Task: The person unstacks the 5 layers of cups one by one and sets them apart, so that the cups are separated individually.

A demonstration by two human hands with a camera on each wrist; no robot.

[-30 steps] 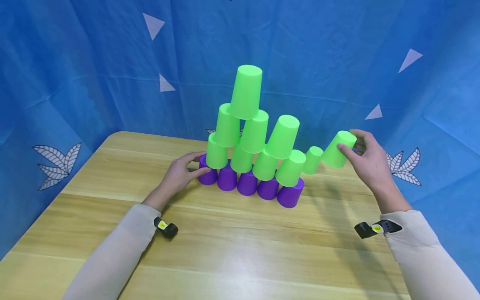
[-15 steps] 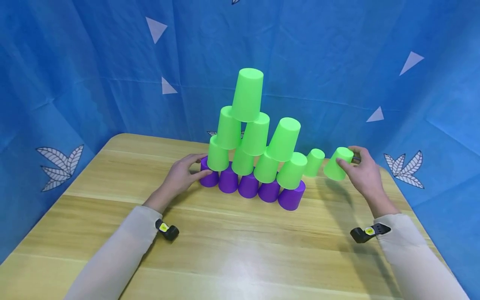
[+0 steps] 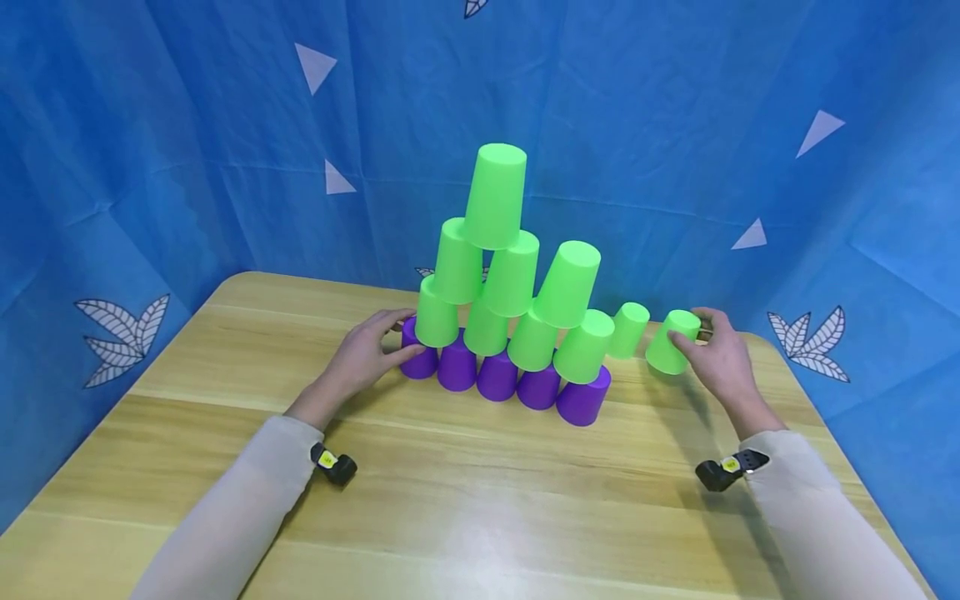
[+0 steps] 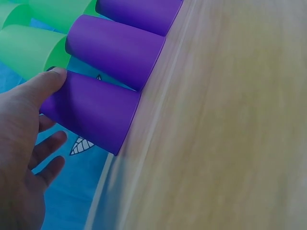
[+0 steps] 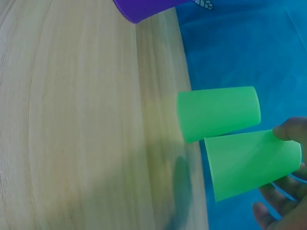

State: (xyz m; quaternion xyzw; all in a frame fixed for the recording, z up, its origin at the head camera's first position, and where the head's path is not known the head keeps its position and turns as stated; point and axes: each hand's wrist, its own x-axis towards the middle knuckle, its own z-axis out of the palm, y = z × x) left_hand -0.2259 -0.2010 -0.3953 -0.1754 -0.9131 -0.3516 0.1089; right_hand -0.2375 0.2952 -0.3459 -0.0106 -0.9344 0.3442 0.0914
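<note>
A stack of upside-down cups stands on the table: a bottom row of several purple cups (image 3: 497, 377), a row of several green cups (image 3: 532, 340), then three green cups (image 3: 512, 275) and one top green cup (image 3: 497, 198) over the left two. My left hand (image 3: 363, 350) pinches the leftmost purple cup (image 4: 96, 110), its thumb on the near side. To the right of the stack, my right hand (image 3: 718, 354) grips an upside-down green cup (image 5: 254, 165) by thumb and fingers. Its rim looks slightly above the table. Beside it stands a loose green cup (image 3: 628, 331).
The wooden table (image 3: 480, 492) stretches toward me in front of the stack. Behind its far edge hangs a blue curtain (image 3: 637, 100) with white triangles and leaf prints. Dark cameras are strapped to both wrists.
My right hand has lowered the green cup toward the tabletop, beside the loose green cup. My left hand keeps its place at the leftmost purple cup. The stack stands as before.
</note>
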